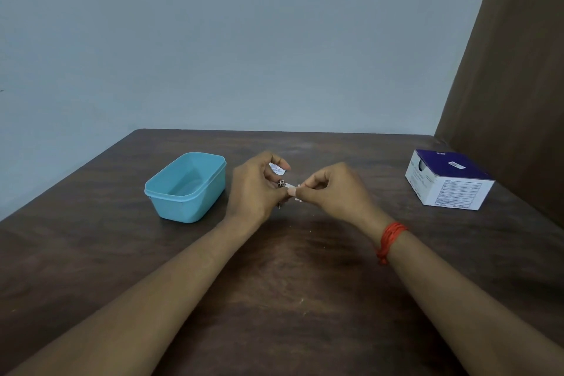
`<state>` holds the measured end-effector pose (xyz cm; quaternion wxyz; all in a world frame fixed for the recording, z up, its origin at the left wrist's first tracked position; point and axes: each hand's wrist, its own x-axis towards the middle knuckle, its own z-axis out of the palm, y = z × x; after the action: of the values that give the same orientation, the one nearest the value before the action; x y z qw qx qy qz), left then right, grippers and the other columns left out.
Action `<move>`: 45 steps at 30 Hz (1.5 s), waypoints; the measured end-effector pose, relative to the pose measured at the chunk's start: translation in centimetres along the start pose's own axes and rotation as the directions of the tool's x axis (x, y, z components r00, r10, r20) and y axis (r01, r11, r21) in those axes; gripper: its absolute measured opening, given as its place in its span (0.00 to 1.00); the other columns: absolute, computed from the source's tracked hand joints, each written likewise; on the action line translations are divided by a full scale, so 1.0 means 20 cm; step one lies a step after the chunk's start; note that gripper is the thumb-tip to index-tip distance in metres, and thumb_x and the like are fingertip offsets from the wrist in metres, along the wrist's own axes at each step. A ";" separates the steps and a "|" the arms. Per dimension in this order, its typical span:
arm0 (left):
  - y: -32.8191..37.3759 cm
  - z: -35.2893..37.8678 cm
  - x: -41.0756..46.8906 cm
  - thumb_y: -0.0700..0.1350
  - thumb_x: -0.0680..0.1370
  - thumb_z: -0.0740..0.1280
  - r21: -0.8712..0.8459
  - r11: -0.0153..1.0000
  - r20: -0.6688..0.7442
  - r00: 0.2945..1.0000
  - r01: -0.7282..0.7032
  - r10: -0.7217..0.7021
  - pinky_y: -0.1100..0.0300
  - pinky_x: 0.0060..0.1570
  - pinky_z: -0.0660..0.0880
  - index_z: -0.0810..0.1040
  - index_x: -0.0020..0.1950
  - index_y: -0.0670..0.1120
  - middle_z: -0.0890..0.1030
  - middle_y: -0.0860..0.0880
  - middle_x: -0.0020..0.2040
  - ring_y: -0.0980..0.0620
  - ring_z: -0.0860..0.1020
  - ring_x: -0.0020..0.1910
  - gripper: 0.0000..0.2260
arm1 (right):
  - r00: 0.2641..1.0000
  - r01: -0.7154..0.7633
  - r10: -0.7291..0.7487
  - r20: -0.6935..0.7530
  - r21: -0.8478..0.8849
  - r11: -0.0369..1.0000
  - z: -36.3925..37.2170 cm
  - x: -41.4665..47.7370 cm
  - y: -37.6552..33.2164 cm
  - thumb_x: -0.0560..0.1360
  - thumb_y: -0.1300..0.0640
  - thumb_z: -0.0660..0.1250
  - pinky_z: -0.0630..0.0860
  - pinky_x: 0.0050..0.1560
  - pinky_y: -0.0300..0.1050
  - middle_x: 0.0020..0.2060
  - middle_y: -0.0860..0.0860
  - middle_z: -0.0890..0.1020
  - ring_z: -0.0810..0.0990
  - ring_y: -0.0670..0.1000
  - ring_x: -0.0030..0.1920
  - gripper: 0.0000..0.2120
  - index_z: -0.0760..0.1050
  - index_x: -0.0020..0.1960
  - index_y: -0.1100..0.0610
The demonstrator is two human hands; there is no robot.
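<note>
Slowly: left hand [255, 187] grips the small metal-tipped piece [281, 184], right hand [331, 190] pinches its white end [293, 191], so pull straight apart, no twisting.

Left arm: bare, stretched forward from the lower left.
Left hand [256, 188]: fingers curled, thumb pinching a small white strip [290, 185].
Right arm: bare, angled in from the lower right.
Right hand [332, 189]: fingers curled, pinching the strip's other end.
</note>
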<state>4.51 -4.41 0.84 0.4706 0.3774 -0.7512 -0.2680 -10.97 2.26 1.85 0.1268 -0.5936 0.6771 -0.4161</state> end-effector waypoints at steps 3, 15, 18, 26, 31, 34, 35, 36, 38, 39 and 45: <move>-0.02 0.00 0.01 0.33 0.63 0.80 0.009 1.000 0.035 0.999 -0.013 0.013 0.66 0.30 0.76 0.82 0.42 0.52 0.81 0.54 0.32 0.60 0.79 0.27 0.18 | 0.994 -0.075 0.065 0.088 0.117 0.990 -0.01 0.01 0.00 0.69 0.49 0.79 0.72 0.33 0.40 0.28 0.47 0.84 0.74 0.41 0.29 0.08 0.85 0.34 0.50; -0.08 -0.01 0.03 0.27 0.77 0.67 -0.597 0.500 0.564 0.772 0.627 -0.293 0.56 0.49 0.83 0.77 0.65 0.37 0.84 0.37 0.56 0.44 0.84 0.56 0.17 | 0.973 0.112 -0.131 -0.192 -0.106 0.988 -0.04 0.01 0.01 0.71 0.55 0.77 0.69 0.35 0.29 0.28 0.37 0.78 0.76 0.37 0.30 0.02 0.86 0.41 0.53; -0.07 -0.02 0.03 0.27 0.78 0.64 -0.622 0.407 0.611 0.740 0.669 -0.283 0.57 0.50 0.83 0.77 0.63 0.35 0.84 0.38 0.56 0.45 0.85 0.55 0.14 | 0.927 0.273 -0.315 -0.204 -0.212 0.939 -0.06 -0.01 -0.01 0.72 0.59 0.75 0.74 0.40 0.41 0.32 0.41 0.78 0.77 0.43 0.34 0.02 0.86 0.42 0.54; -0.09 -0.03 0.04 0.28 0.77 0.65 -0.684 0.277 0.600 0.737 0.675 -0.311 0.59 0.45 0.83 0.80 0.57 0.33 0.86 0.39 0.51 0.47 0.86 0.50 0.10 | 0.754 0.522 -0.655 -0.041 -0.568 0.636 -0.05 -0.04 -0.05 0.75 0.62 0.73 0.77 0.41 0.50 0.38 0.54 0.81 0.79 0.57 0.43 0.04 0.82 0.42 0.61; -0.10 -0.01 0.04 0.28 0.77 0.65 -0.716 0.257 0.557 0.753 0.649 -0.350 0.60 0.43 0.83 0.82 0.53 0.35 0.87 0.43 0.46 0.51 0.86 0.44 0.08 | 0.660 0.604 -0.750 0.047 -0.627 0.492 0.00 -0.06 -0.06 0.70 0.67 0.75 0.74 0.34 0.47 0.36 0.55 0.80 0.79 0.57 0.39 0.04 0.81 0.39 0.61; -0.09 -0.02 0.04 0.29 0.77 0.66 -0.722 0.261 0.546 0.759 0.641 -0.354 0.61 0.42 0.83 0.82 0.53 0.36 0.87 0.44 0.47 0.53 0.86 0.44 0.09 | 0.665 0.632 -0.744 0.073 -0.586 0.507 0.02 -0.06 -0.04 0.73 0.66 0.73 0.78 0.38 0.50 0.39 0.54 0.82 0.80 0.58 0.42 0.02 0.83 0.44 0.61; -0.09 -0.02 0.05 0.29 0.77 0.66 -0.725 0.257 0.544 0.760 0.639 -0.354 0.60 0.42 0.83 0.82 0.54 0.36 0.87 0.44 0.47 0.53 0.86 0.44 0.09 | 0.685 0.626 -0.727 0.047 -0.549 0.554 0.02 -0.05 -0.03 0.74 0.65 0.72 0.79 0.40 0.52 0.40 0.54 0.83 0.80 0.58 0.43 0.03 0.84 0.45 0.60; -0.09 -0.02 0.05 0.29 0.77 0.66 -0.728 0.254 0.545 0.762 0.637 -0.350 0.60 0.42 0.83 0.81 0.56 0.35 0.87 0.43 0.48 0.51 0.86 0.45 0.10 | 0.720 0.601 -0.694 -0.017 -0.485 0.635 0.03 -0.04 -0.02 0.74 0.65 0.72 0.79 0.43 0.52 0.41 0.54 0.83 0.80 0.58 0.43 0.04 0.84 0.47 0.59; -0.08 -0.03 0.05 0.29 0.78 0.65 -0.724 0.264 0.554 0.766 0.637 -0.326 0.58 0.44 0.83 0.79 0.60 0.35 0.86 0.41 0.52 0.48 0.86 0.49 0.12 | 0.818 0.476 -0.536 -0.207 -0.279 0.834 0.01 -0.02 0.01 0.73 0.63 0.74 0.79 0.46 0.49 0.42 0.50 0.84 0.80 0.52 0.42 0.09 0.84 0.52 0.55; -0.08 -0.03 0.05 0.29 0.78 0.65 -0.723 0.276 0.553 0.770 0.633 -0.318 0.57 0.45 0.83 0.79 0.61 0.35 0.85 0.40 0.54 0.46 0.86 0.51 0.12 | 0.859 0.401 -0.431 -0.276 -0.161 0.902 0.00 -0.01 0.02 0.73 0.62 0.75 0.79 0.47 0.47 0.42 0.47 0.84 0.80 0.48 0.41 0.12 0.82 0.55 0.52; -0.08 -0.01 0.04 0.30 0.76 0.68 -0.755 0.255 0.521 0.789 0.604 -0.325 0.60 0.44 0.82 0.79 0.61 0.34 0.86 0.40 0.50 0.47 0.86 0.47 0.13 | 0.914 0.315 -0.282 -0.291 0.073 0.946 0.02 0.01 0.03 0.71 0.58 0.78 0.75 0.40 0.31 0.37 0.40 0.85 0.83 0.40 0.38 0.05 0.85 0.45 0.50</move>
<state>4.96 -6.03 0.20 0.3911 0.2320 -0.3934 -0.7991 -11.17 1.80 1.14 0.0006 -0.6172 0.5637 -0.5488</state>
